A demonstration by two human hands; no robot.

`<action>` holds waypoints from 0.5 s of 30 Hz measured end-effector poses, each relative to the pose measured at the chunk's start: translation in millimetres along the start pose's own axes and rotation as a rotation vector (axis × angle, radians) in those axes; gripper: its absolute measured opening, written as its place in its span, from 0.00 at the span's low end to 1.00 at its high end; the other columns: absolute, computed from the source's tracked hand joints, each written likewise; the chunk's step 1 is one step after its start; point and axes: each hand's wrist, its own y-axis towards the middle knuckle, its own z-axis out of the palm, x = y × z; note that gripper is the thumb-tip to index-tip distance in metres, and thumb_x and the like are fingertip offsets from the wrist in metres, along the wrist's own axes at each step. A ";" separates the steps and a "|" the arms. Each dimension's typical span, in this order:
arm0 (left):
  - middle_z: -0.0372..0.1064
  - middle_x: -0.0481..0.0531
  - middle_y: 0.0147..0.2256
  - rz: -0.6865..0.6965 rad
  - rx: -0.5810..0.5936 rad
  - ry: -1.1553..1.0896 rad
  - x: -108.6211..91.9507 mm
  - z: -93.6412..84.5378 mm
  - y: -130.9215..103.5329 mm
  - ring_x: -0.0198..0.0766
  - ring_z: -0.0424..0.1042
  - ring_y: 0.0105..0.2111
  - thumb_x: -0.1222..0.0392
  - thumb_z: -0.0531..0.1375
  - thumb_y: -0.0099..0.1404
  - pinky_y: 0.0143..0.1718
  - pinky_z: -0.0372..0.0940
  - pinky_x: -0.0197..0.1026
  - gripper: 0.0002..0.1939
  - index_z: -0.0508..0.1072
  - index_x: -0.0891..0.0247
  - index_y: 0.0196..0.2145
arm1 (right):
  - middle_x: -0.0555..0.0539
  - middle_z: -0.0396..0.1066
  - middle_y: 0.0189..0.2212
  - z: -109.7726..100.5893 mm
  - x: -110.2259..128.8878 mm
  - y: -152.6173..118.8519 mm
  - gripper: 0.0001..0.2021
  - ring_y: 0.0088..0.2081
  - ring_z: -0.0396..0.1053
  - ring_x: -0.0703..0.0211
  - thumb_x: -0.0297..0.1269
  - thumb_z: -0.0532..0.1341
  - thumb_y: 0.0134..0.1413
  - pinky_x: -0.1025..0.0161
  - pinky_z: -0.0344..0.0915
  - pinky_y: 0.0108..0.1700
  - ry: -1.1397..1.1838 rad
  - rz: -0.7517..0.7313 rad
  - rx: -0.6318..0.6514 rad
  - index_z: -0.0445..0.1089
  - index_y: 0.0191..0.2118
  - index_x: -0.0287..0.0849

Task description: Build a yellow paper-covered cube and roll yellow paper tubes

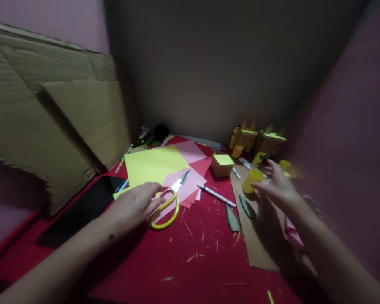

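My left hand [137,204] is at the scissors [166,223], thumb and fingers closed at the handle's edge. The scissors have yellow and red handles, and their blades point away over pink paper [190,181]. On the right, my right hand [277,185] has its fingers apart beside a short yellow paper tube [252,180]. The thumb tip overlaps the tube's right side; contact is unclear. Just in front of the tube lies a green-edged leaf-shaped piece [247,207], with a similar piece [232,218] to its left.
A small yellow-topped cardboard box [222,166] and a white pen [215,195] lie mid-table. Box-headed cardboard figures [245,139] stand at the back right. A black tablet-like slab [82,215] lies left, below a cardboard panel [76,101]. Scraps dot the red cloth [177,270].
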 end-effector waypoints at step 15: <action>0.71 0.78 0.50 -0.388 -0.021 0.193 38.9 -14.1 74.0 0.66 0.72 0.50 0.35 0.62 0.55 0.41 0.65 0.51 0.47 0.58 0.75 0.60 | 0.39 0.74 0.47 43.5 79.0 -108.6 0.16 0.49 0.74 0.49 0.24 0.56 0.58 0.50 0.74 0.49 0.252 -0.649 0.315 0.68 0.50 0.45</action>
